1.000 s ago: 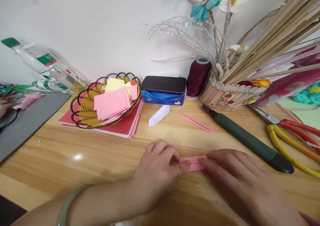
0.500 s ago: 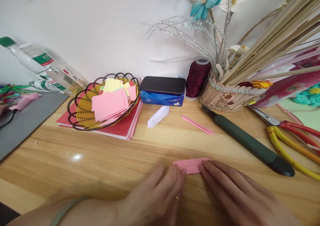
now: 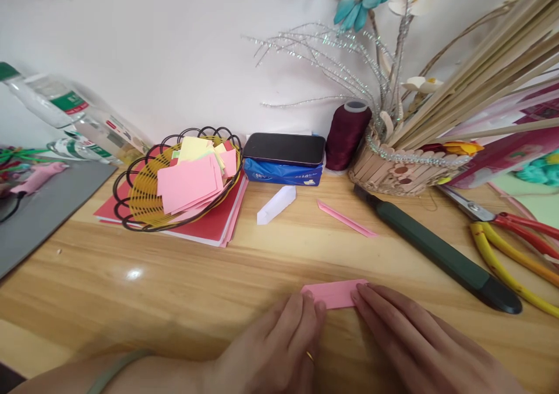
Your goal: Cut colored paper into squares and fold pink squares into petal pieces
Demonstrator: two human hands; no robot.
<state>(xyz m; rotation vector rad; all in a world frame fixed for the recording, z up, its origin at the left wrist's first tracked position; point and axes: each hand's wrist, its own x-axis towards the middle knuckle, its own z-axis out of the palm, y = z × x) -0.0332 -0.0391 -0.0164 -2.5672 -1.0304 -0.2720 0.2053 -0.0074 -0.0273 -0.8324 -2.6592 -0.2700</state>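
A small folded strip of pink paper (image 3: 335, 294) lies on the wooden table near the front. My left hand (image 3: 283, 336) has its fingers together on the strip's left end, with a ring on one finger. From the right, my right hand (image 3: 414, 336) presses its fingertips on the other end, fingers pressed together. Beyond the hands are a folded white paper piece (image 3: 276, 205) and a thin folded pink strip (image 3: 345, 217), side by side and apart. The undersides of both hands are hidden.
A yellow and black basket (image 3: 144, 199) of paper slips sits on red paper (image 3: 209, 229) at left. Behind are a phone (image 3: 285, 148) on a blue pack, maroon thread (image 3: 348, 137) and a stick planter (image 3: 404, 170). A green cutter (image 3: 437, 242) and scissors (image 3: 484, 215) lie right.
The fingers of my left hand have flattened slightly onto the paper's left end. The pink strip's top now looks smoother, and the view has shifted a little.
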